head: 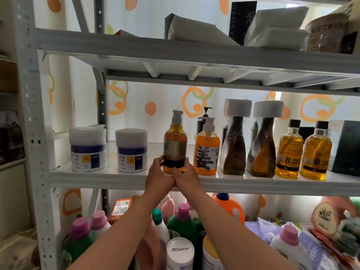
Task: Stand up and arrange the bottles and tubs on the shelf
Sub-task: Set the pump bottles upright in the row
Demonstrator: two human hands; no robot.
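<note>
Reaching up from the bottom of the frame, we have both hands on an amber pump bottle (175,145) at the centre of the picture. Our left hand (158,179) curls its fingers round the lower left side of the bottle, and our right hand (187,177) curls round the lower right, so the two grip it between them. The hands touch each other in front, just below its dark band. The bottle is upright at the front edge of the middle shelf (116,179); our hands hide its base, so we cannot tell whether it rests on the board.

Left of centre on the same shelf stand two white tubs with blue bands (88,149) (131,150), apart from each other. Just right of the held bottle stands an orange pump bottle (207,152) printed with a large black character, and a black pump bottle (202,121) stands behind it. Further right come two twisted dark bottles (234,151) (262,152) topped with white foam blocks, then two squat golden bottles (289,151) (315,152) with black caps. A dark box (346,147) stands at the right edge.

Across the top of the frame, the upper shelf (136,45) carries white packets (194,30). Along the bottom, below the middle shelf, stand pink-capped detergent bottles (183,221), an orange jug (229,207) and a white lid (180,250).
</note>
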